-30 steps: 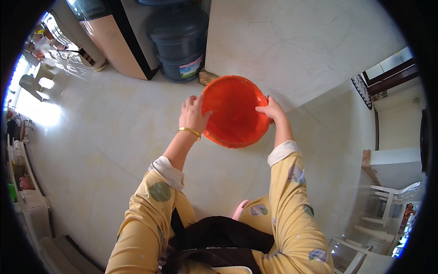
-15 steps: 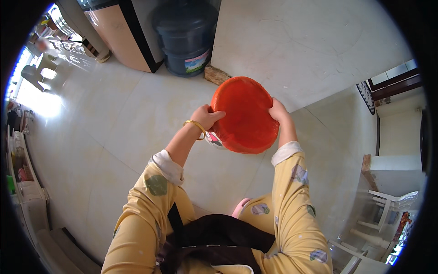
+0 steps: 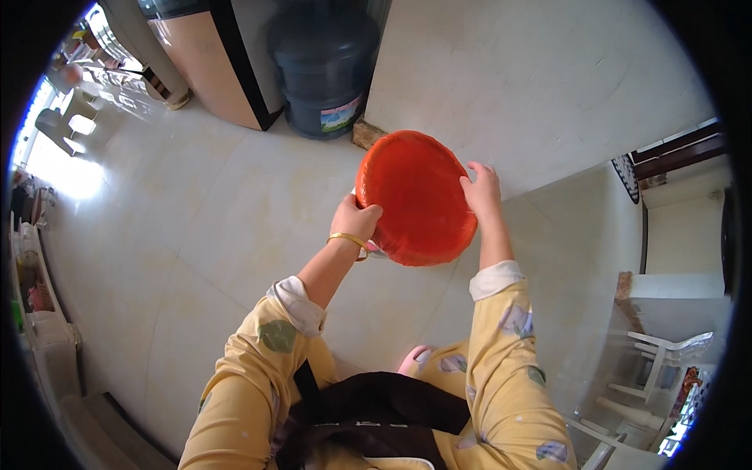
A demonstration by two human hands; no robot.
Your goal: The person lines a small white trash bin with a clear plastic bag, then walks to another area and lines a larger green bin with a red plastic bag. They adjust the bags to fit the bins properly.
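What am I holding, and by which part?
A red-lined container, by its left rim, in your left hand, thumb inside. Your right hand is open at the right rim; whether it touches, I can't tell.

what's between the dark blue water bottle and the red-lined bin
In the head view, a brown block and some floor show between the bottle and the bin.

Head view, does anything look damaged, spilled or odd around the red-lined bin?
The white panel beyond the red-lined bin looks faintly scratched or scribbled on, which breaks up its otherwise plain surface. The bin itself shows no obvious damage.
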